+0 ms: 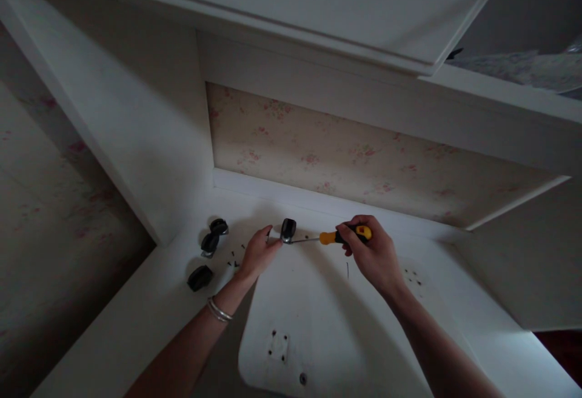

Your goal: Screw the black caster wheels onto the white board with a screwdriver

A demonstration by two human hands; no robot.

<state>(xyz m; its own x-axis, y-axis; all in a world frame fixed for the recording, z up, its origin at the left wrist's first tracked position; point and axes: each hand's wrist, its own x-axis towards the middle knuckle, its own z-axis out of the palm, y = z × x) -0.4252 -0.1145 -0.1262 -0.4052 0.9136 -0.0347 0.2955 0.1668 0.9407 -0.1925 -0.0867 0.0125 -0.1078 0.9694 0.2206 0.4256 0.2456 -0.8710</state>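
My right hand [375, 255] is closed around the yellow-and-black handle of a screwdriver [339, 237], whose thin shaft points left. Its tip meets the metal base of a black caster wheel [288, 229] standing at the far edge of a white rounded board [313, 325]. With its fingers pinched, my left hand [258, 254] steadies that caster's base from the left. A silver bangle sits on my left wrist.
Three more black casters [219, 226] [210, 244] [200, 277] lie on the white desk [136, 325] to the left, with small dark screws [235, 260] scattered beside my left hand. More screws [413, 277] lie to the right. White cabinet panels [145, 125] and floral wallpaper [345, 149] enclose the niche.
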